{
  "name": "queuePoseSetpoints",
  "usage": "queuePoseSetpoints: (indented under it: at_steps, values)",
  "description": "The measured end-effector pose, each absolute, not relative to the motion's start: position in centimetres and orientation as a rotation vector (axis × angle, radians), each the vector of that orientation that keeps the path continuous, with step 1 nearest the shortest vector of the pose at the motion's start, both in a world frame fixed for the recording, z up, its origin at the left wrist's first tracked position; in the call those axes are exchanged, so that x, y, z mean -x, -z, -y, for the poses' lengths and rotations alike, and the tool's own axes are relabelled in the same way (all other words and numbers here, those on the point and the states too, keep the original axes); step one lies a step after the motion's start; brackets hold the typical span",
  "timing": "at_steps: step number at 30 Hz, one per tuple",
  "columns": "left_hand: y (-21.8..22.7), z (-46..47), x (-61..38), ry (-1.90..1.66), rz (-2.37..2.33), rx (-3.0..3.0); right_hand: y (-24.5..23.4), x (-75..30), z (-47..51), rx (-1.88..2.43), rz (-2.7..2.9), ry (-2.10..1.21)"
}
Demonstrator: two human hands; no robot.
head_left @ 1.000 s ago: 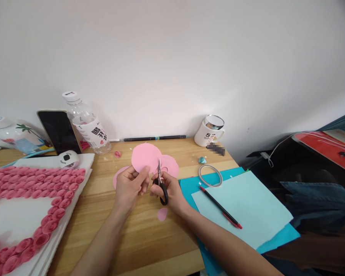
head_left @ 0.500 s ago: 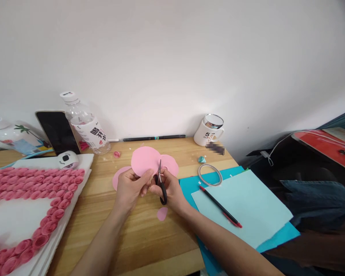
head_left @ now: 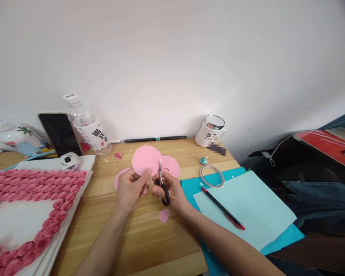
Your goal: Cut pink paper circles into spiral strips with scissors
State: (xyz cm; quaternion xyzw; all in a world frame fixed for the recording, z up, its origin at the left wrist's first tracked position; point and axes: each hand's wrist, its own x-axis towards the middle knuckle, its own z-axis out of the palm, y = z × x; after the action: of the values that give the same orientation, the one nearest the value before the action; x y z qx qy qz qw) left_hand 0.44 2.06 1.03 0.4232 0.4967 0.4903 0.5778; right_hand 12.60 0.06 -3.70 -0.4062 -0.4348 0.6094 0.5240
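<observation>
Above the worktop (head_left: 140, 241), the left hand (head_left: 128, 190) pinches a pink paper circle (head_left: 146, 159) at its six o'clock edge, apparently steadying it beside scissors (head_left: 160, 180) held in the right hand's (head_left: 174, 191) grip at four o'clock.

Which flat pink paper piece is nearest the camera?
The teardrop piece on the wooden tabletop, nearer than the scissors; larger, rounded pieces are farther back.

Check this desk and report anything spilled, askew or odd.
Nothing looks spilled. Mildly untidy: a pink scrap lies loose below the scissors in the picture, and the pale sheet sits out of line with the blue sheet under it.
</observation>
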Motion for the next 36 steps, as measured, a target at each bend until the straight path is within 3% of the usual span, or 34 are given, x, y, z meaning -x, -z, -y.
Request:
queuePoseSetpoints:
  at_steps: [14, 36]
  values:
    - [-0.19, -2.13, -0.37, -1.049, -1.240, -1.115, 3.83, -12.39, -0.08, 0.826, 1.118, -1.416]
    - [-0.49, -2.21, -0.42, -1.117, -1.164, -1.102, 3.51, -12.90, -0.18, 0.942, 1.096, -1.390]
